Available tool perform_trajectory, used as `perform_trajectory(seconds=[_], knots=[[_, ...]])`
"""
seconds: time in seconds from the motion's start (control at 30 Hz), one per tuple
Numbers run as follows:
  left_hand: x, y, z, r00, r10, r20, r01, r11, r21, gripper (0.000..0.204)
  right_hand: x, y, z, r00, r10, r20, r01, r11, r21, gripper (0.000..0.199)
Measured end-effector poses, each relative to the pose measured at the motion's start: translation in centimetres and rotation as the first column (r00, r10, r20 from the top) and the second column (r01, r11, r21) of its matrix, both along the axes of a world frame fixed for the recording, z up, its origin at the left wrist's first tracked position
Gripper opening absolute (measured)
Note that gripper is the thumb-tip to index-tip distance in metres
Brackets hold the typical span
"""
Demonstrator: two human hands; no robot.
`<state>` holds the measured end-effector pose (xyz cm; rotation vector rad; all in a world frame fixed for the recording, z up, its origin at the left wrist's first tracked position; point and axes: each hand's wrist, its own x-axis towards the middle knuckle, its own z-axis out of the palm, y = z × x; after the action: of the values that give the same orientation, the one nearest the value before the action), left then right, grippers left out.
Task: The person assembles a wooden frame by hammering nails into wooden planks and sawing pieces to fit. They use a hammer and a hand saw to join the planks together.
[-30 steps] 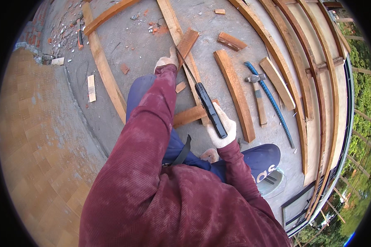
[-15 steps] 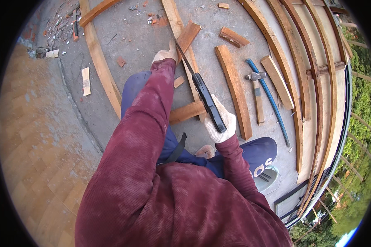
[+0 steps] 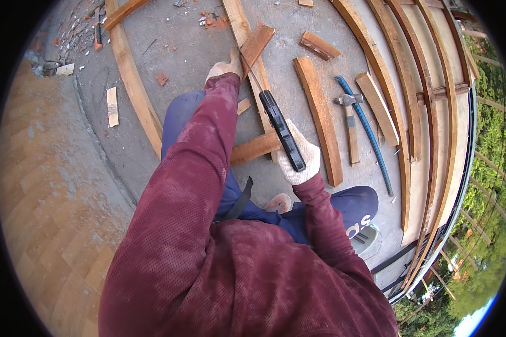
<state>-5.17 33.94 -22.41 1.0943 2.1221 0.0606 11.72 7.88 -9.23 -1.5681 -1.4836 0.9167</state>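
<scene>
My gloved right hand [image 3: 299, 153] is wrapped round the black handle of a handsaw [image 3: 282, 129]. Its thin blade slants up and left to a short reddish-brown wood block [image 3: 258, 46] and meets the block's near edge. That block lies across a long pale timber [image 3: 239, 21]. At the block's left side, my gloved left hand [image 3: 225, 68] presses it with closed fingers, partly hidden by the sleeve. Under the saw and beside my right hand, another wood piece [image 3: 254, 149] lies crosswise against the timber.
To the right lie a thick plank [image 3: 319, 121], a hammer [image 3: 351, 126], a blue ribbed bar [image 3: 371, 143] and a short board [image 3: 378, 109]. Long curved battens [image 3: 399, 67] run along the right side. Rubble [image 3: 78, 36] and a red-handled tool [image 3: 98, 36] are at far left.
My right hand has pushed the saw a little away from me, up and left, so less blade shows before the block. My left hand stays on the block.
</scene>
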Motion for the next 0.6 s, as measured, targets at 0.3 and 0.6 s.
perform_trajectory(seconds=[0.3,0.6], knots=[[0.0,0.4,-0.7,1.000,0.006,0.030,-0.006,1.000,-0.017,0.103,-0.2,3.9,-0.3,0.999,0.022,-0.027,-0.020,0.998,0.060,0.069],[0.0,0.0,0.2,1.000,-0.025,-0.015,0.025,1.000,0.005,0.101,1.0,-3.4,5.2,0.987,-0.005,0.158,-0.001,0.999,0.040,0.059]])
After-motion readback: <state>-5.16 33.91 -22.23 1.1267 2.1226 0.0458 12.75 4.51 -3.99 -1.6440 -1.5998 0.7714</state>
